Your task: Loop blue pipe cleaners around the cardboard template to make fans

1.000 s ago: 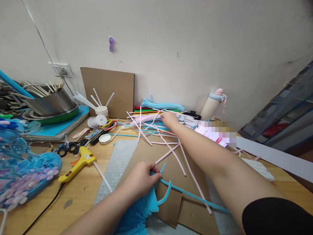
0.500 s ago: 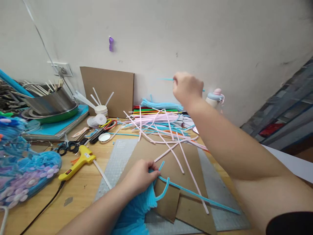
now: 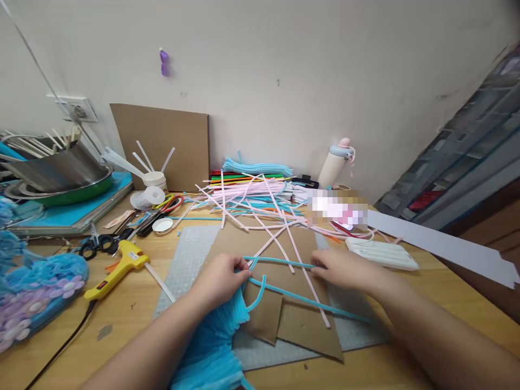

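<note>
My left hand (image 3: 227, 276) is closed, pinching the top edge of a bundled blue pipe-cleaner piece (image 3: 215, 336). A blue pipe cleaner (image 3: 284, 261) runs from its fingertips to my right hand (image 3: 333, 268), whose closed fingers hold it farther along. Another blue strand (image 3: 312, 303) stretches from the left fingertips down to the right over the cardboard (image 3: 300, 325). A short curled blue end stands up beside the bundle. Pale pink pipe cleaners (image 3: 306, 268) lie across the cardboard, under and between the hands.
A yellow glue gun (image 3: 128, 265) and black scissors (image 3: 97, 244) lie at left, near a blue flowered piece (image 3: 49, 292). Piled pipe cleaners (image 3: 252, 189) line the wall. A bottle (image 3: 335, 165) and white case (image 3: 382, 253) are at right.
My right hand has come down from high in front of the wall to just above the cardboard. The blue strand now spans both hands. The view has shifted to the right.
</note>
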The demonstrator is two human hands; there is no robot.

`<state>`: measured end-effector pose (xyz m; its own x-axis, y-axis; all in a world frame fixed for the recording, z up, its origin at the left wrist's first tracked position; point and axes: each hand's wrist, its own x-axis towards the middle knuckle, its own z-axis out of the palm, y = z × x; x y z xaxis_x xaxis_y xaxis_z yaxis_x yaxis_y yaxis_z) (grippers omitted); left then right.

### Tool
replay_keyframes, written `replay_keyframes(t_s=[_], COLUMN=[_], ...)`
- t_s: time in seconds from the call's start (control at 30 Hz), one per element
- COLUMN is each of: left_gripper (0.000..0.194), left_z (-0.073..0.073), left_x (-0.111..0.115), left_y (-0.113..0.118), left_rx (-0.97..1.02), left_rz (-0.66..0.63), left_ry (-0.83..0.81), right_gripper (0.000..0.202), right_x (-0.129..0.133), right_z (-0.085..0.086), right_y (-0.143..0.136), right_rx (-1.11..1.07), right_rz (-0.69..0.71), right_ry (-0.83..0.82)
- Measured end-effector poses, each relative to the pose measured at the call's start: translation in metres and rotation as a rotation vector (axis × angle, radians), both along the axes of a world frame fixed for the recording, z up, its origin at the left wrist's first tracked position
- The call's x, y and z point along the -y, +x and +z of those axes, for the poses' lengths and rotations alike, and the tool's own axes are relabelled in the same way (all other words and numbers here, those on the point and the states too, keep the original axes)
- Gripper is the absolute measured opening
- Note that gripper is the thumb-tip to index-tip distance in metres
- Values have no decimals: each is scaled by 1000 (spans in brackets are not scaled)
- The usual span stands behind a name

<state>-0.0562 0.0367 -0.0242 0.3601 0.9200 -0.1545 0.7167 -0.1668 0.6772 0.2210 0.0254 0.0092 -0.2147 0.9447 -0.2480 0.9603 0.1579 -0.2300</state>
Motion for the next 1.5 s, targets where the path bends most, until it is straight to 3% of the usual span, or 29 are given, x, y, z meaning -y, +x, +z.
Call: replay_keyframes(t_s=[0.13,0.2,0.3,0.43,0.53,0.6,0.77,0.9,1.0,1.17,1.37,1.5], left_gripper=[23,23,23,21,20,18,16,17,21,26,18,17], left_z=[0,1,3,4,3,1,-2,1,3,5,3,3], left_x=[-1,0,0,1,1,0,-2,-1,0,1,0,0], left_y=[1,1,1,1,2,1,2,4,6,8,8,8], left_rx=[-38,-35,-19,-22,-9,2,135,185,189,167,247,273], left_rz=[-6,-13,-40,-51,-56,-54,-55,-70,-67,-33,-20,-40], left_ry=[12,17,34,58,85,88,32,2,6,36,22,37], right_gripper=[18,16,19,15,8,7,14,20,15,16,9,15], right_x=[-6,-15,-28,-39,-44,-44,-30,-16,-13,-9,-8,-9], right_z=[11,8,-16,-49,-52,-48,-41,-40,-40,-38,-37,-38], right_y=[-24,-48,-84,-109,-105,-96,-82,-84,-87,-91,-93,-92], right_rx=[13,-146,-319,-392,-422,-506,-1000,-1065,-1045,-1101,-1125,-1127], right_rz=[97,255,359,330,283,182,-53,-130,-108,-74,-75,-69], right_ry=[301,300,263,234,254,231,-90,-214,-164,-271,-267,-259])
